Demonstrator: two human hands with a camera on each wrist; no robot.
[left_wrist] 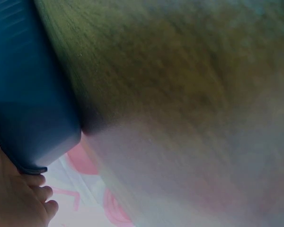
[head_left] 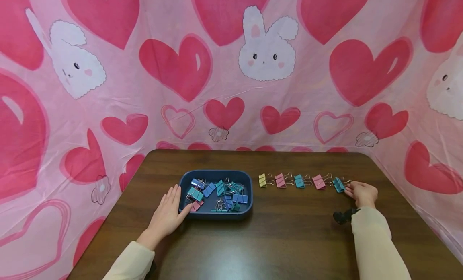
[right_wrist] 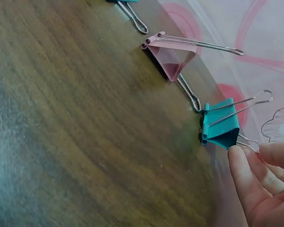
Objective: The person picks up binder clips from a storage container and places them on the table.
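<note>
My right hand [head_left: 363, 193] is at the right end of a row of binder clips and pinches a teal binder clip [head_left: 339, 185]. In the right wrist view the fingertips [right_wrist: 241, 158] meet that clip's lower wire handle, while its other handle stands out from the teal body [right_wrist: 222, 124]. Beside it in the row lies a pink binder clip [head_left: 319, 182]. With fingers fairly straight, my left hand [head_left: 166, 215] rests against the left side of a dark blue tray [head_left: 217, 216], thumb by the front corner. Blue, teal and pink binder clips [head_left: 195, 194] lie jumbled inside the tray.
Farther left in the row are a teal binder clip [head_left: 299, 181], a pink binder clip [head_left: 280, 180] and a yellow binder clip [head_left: 262, 180]. All stand on a brown wooden table [head_left: 289, 239]. A pink heart-patterned cloth [head_left: 224, 83] hangs behind and along both sides.
</note>
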